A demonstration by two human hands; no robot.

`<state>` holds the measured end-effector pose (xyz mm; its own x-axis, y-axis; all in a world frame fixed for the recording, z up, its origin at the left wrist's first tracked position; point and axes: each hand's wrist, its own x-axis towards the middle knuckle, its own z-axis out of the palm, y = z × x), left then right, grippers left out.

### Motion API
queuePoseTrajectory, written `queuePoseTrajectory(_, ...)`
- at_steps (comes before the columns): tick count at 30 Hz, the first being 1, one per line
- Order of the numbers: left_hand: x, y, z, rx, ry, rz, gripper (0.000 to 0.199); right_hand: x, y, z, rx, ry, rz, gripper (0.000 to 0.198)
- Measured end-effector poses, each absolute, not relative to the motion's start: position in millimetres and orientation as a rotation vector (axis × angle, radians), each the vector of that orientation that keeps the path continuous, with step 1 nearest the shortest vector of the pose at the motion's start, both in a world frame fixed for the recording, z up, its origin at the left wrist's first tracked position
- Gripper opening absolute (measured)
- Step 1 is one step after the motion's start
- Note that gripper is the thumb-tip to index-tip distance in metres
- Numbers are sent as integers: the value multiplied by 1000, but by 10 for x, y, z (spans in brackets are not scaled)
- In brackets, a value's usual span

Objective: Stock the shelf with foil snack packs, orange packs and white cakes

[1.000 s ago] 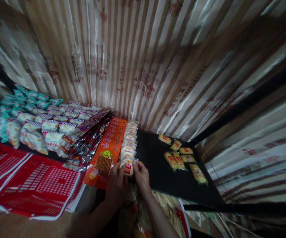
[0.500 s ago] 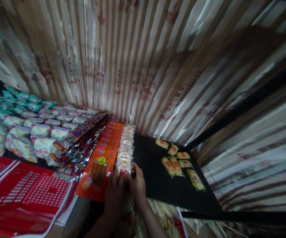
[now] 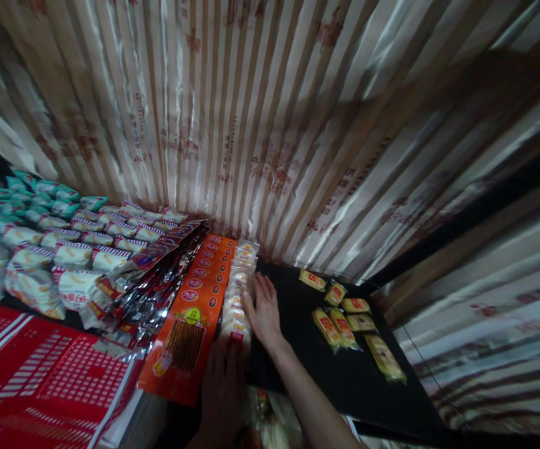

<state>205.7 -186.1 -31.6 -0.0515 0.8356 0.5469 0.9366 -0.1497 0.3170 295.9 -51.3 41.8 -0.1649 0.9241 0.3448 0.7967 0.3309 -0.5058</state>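
A straight row of small white wrapped snack packets (image 3: 239, 284) runs from the striped backdrop toward me on the black shelf. My right hand (image 3: 264, 312) lies along the right side of this row, fingers stretched forward and touching the packets. At the near end, my left hand (image 3: 224, 368) rests its extended fingers against the front packet; it is dim and slightly blurred. Directly left of the row lies a stack of flat orange snack packs (image 3: 183, 330).
Several yellow wrapped packets (image 3: 328, 327) lie loose on the black shelf (image 3: 298, 380). To the left are dark shiny packs (image 3: 158, 284), white striped bags (image 3: 73, 254) and green bags (image 3: 15, 193). A red basket (image 3: 50, 374) stands at the front left. Striped sheeting (image 3: 270, 125) hangs behind.
My right hand has moved from the row's near end farther forward along its right side. My left hand stays at the near end. The view has shifted slightly.
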Motion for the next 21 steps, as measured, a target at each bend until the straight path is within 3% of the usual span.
queuePoseTrajectory(9, 2140, -1751, -334, -1802, -1863, -1040, 26, 2631, 407, 678, -1971, -2373, 601, 64)
queuePoseTrajectory(21, 2111, -1640, -235, -1835, -1940, -1053, 25, 2649, 438, 521, -1914, -2409, 344, 51)
